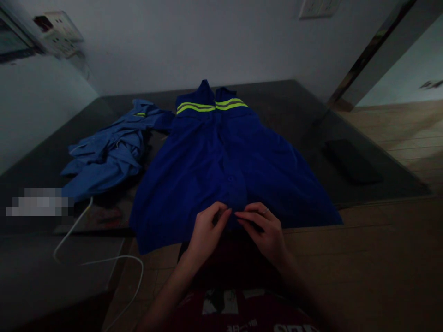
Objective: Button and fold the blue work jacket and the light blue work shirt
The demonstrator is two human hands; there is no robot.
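Note:
A dark blue work shirt (194,170) with yellow-green reflective stripes lies spread over the dark tabletop, its hem hanging at the near edge. Its button placket runs down the middle, and one button (230,178) shows above my hands. My left hand (212,223) pinches the hem on the left side of the placket, fingers closed. Close beside it, my right hand (260,226), with a ring on one finger, pinches the hem on the right side. The fingertips of both hands nearly meet. What exactly lies between them is too dark to make out.
A crumpled lighter blue garment (110,152) lies on the table's left. A flat black object (352,161) rests at the right. A white cable (133,257) hangs off the front left edge. The dark table (290,103) meets a wall with sockets (62,34).

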